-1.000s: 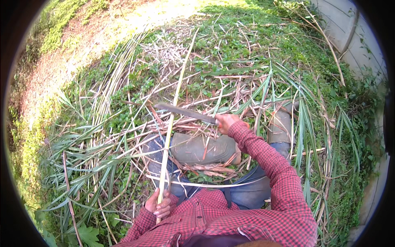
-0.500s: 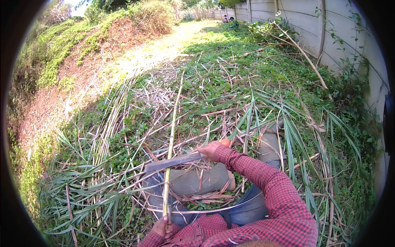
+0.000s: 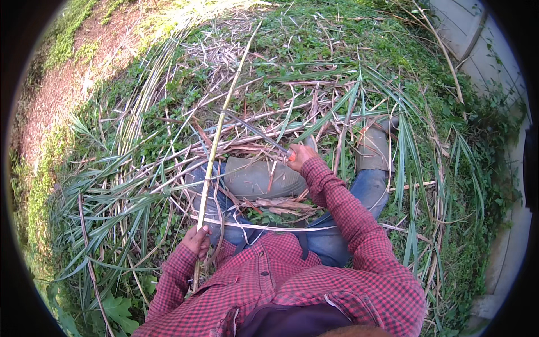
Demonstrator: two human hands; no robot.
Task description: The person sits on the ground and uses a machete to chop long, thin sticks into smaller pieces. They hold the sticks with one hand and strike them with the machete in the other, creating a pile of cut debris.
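Note:
My left hand (image 3: 195, 241) is closed around the lower part of a long, pale yellow-green cane stalk (image 3: 215, 149), which slants up and away from me. My right hand (image 3: 302, 156) grips the orange handle of a long-bladed knife (image 3: 261, 135). The thin dark edge of its blade runs left and away, and the tip end lies at the stalk beyond my knees; whether it cuts in cannot be seen. A loose dry strip hangs beside the stalk near my left hand.
My legs are folded on the ground, in jeans and green boots (image 3: 264, 178). A row of cut stalks (image 3: 147, 95) lies at the left, with long green leaves (image 3: 101, 224) around. Dry peelings (image 3: 219, 67) cover the ground ahead. A pale wall (image 3: 483, 39) stands at the right.
The view has tilted down. The knife has gone from lying across the stalk near my knee to a point farther up it, its blade now turned edge-on. My left hand still grips the stalk.

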